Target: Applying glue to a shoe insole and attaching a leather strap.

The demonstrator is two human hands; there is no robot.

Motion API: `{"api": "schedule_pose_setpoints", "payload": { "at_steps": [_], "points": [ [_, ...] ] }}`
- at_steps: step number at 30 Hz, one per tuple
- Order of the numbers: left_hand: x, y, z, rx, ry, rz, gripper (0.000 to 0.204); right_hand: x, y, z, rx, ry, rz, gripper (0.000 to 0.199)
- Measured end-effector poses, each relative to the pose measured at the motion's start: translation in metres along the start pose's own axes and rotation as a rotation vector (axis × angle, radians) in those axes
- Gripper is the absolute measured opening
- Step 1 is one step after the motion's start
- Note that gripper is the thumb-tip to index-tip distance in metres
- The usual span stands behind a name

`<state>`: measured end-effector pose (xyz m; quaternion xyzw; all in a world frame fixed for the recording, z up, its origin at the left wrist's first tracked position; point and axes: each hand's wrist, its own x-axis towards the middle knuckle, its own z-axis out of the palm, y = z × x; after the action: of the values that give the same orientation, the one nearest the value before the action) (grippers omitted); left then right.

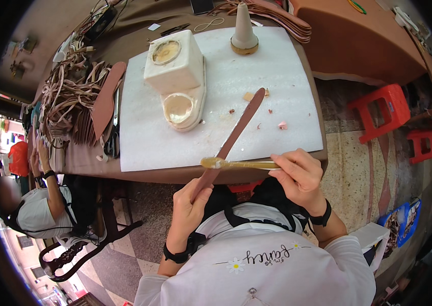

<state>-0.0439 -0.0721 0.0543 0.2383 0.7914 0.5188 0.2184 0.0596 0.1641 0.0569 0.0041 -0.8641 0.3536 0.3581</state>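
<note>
My left hand (189, 204) is closed around the lower end of a long, flat reddish-brown strip (241, 125) with a rounded far tip. The strip slants up to the right over the front edge of the table. My right hand (300, 178) grips a yellowish brush (249, 164) by its right end. Its coated head lies across the strip just above my left fingers, with whitish stuff on it. Beyond them, on a white sheet (144, 148), stands a white pot (181, 71) with two round openings. A pale cone (244, 33) on a tan base stands farther back.
At the left lie a heap of brown straps (68, 97), a sole-shaped piece (108, 102) and dark-handled scissors (112, 145). Small scraps (282, 125) dot the sheet. Red stools (386, 112) stand to the right. Another person (47, 209) sits at the left beside a dark wooden chair (83, 260).
</note>
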Motion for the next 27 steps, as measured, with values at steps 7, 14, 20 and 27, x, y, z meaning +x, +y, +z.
{"api": "schedule_pose_setpoints", "payload": {
  "at_steps": [7, 14, 20, 27],
  "points": [
    [0.0, 0.002, 0.002, 0.033, -0.018, 0.011, 0.015, 0.007, 0.016, -0.014, -0.117, 0.213, 0.171, 0.027],
    [-0.002, -0.003, 0.0, 0.05, -0.015, -0.019, 0.015, 0.003, 0.005, -0.015, -0.059, 0.052, 0.026, 0.028],
    [-0.004, -0.003, 0.001, 0.046, -0.043, 0.005, 0.014, 0.006, 0.023, -0.029, -0.187, 0.208, 0.078, 0.025],
    [-0.003, -0.007, 0.001, 0.014, -0.042, -0.005, 0.013, 0.008, 0.029, -0.042, -0.198, 0.253, 0.156, 0.023]
  ]
}}
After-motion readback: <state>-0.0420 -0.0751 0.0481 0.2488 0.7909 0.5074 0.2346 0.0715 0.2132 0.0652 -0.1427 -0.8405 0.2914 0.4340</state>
